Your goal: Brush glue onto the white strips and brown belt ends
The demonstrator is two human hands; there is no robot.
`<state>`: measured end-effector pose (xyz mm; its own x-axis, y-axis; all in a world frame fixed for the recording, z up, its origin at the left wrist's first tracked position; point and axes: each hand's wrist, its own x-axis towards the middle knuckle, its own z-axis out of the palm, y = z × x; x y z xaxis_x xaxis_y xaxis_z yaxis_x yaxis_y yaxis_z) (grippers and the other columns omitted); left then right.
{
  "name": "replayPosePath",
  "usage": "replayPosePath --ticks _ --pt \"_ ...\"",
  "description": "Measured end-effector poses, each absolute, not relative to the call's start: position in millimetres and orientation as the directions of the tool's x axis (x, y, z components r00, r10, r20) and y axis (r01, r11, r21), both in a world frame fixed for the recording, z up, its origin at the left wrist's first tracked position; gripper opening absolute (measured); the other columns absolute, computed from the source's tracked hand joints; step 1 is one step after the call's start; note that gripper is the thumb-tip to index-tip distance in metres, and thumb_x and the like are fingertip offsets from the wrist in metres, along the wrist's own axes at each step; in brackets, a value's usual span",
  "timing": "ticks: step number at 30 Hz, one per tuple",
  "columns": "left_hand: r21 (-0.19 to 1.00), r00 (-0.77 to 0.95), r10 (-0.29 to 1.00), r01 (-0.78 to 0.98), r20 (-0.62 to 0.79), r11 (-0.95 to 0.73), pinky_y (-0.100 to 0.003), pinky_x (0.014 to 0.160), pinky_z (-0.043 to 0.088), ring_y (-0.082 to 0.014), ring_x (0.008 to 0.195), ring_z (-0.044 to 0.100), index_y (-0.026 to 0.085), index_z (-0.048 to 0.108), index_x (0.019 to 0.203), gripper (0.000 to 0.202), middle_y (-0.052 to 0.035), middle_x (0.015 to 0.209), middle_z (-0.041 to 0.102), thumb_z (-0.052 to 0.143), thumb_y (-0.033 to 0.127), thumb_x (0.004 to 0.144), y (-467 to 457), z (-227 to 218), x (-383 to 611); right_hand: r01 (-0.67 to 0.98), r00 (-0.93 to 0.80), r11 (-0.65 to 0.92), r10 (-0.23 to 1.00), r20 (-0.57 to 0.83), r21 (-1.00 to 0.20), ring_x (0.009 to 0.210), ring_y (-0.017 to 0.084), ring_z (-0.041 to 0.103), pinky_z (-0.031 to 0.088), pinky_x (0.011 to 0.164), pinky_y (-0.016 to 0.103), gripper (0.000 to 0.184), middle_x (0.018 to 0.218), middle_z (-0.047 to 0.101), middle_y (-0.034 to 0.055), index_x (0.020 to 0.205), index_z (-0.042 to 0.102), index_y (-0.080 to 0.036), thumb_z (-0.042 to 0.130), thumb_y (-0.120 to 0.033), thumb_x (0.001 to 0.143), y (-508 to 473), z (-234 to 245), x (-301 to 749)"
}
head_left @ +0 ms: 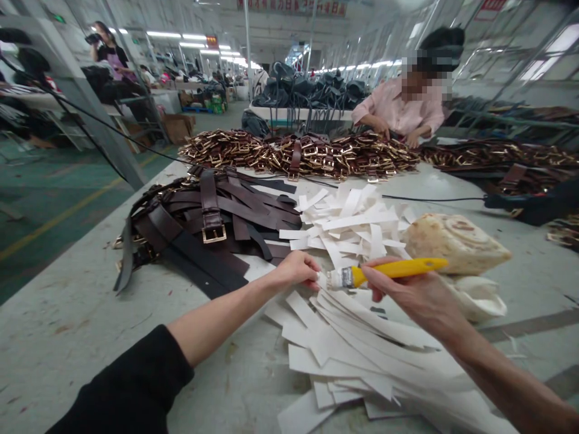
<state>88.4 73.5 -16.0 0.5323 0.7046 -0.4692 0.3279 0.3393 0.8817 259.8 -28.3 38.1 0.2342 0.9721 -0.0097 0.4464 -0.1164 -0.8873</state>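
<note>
My right hand [407, 292] grips a paintbrush [398, 269] by its yellow handle, the bristles pointing left. The bristles, coated white, meet the end of a white strip beside my left fingertips. My left hand [298, 269] is closed in a pinch on that strip's end; the exact contact is partly hidden by the fingers. Below both hands fans a stack of long white strips [344, 343], running toward the lower right. Just beyond the hands lies a loose heap of short white strips [357, 220].
Dark brown belt straps with buckles [208, 211] are piled at left. A long heap of buckled pieces [298, 154] crosses the table's far side, where a person in pink [407, 105] handles them. A glue-crusted container [456, 244] stands at right. A black cable [434, 198] crosses the tabletop [217, 386].
</note>
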Motion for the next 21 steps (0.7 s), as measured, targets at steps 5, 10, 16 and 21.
replayPosePath --ticks 5,10,16,21 --pt "0.836 0.501 0.670 0.291 -0.547 0.465 -0.019 0.052 0.051 -0.0079 0.044 0.056 0.009 0.057 0.062 0.014 0.0015 0.049 0.056 0.053 -0.004 0.062 68 -23 83 0.434 0.148 -0.117 0.987 -0.058 -0.893 0.046 0.013 0.054 0.044 0.047 0.024 0.039 0.053 0.058 -0.0003 0.076 0.063 -0.016 0.061 -0.055 0.070 -12 18 250" --pt "0.847 0.482 0.696 0.314 -0.531 0.429 -0.018 0.045 0.046 -0.0105 0.041 0.056 0.010 0.058 0.072 0.022 0.0031 0.042 0.053 0.049 -0.006 0.060 69 -25 85 0.498 0.172 -0.173 0.980 -0.099 -0.850 0.041 0.012 0.050 0.041 0.043 0.024 0.030 0.046 0.053 -0.0025 0.067 0.062 -0.017 0.062 -0.047 0.070 -30 13 273" --pt "0.932 0.549 0.768 0.319 -0.330 0.173 -0.014 0.046 0.039 -0.0055 0.045 0.053 0.009 0.062 0.075 0.018 0.0035 0.048 0.054 0.050 -0.002 0.066 73 26 70 0.621 0.310 -0.307 0.941 -0.133 -0.721 0.043 0.017 0.052 0.044 0.046 0.029 0.037 0.043 0.052 -0.0006 0.060 0.060 -0.022 0.057 -0.058 0.068 -72 14 342" --pt "0.977 0.503 0.849 0.201 -0.165 0.071 -0.018 0.061 0.046 -0.0050 0.055 0.056 0.007 0.061 0.089 0.019 0.0007 0.065 0.058 0.052 0.002 0.074 97 85 78 0.635 0.431 -0.393 0.895 -0.117 -0.665 0.045 0.019 0.053 0.046 0.048 0.032 0.044 0.045 0.055 0.0024 0.050 0.056 -0.025 0.055 -0.067 0.063 -95 6 383"
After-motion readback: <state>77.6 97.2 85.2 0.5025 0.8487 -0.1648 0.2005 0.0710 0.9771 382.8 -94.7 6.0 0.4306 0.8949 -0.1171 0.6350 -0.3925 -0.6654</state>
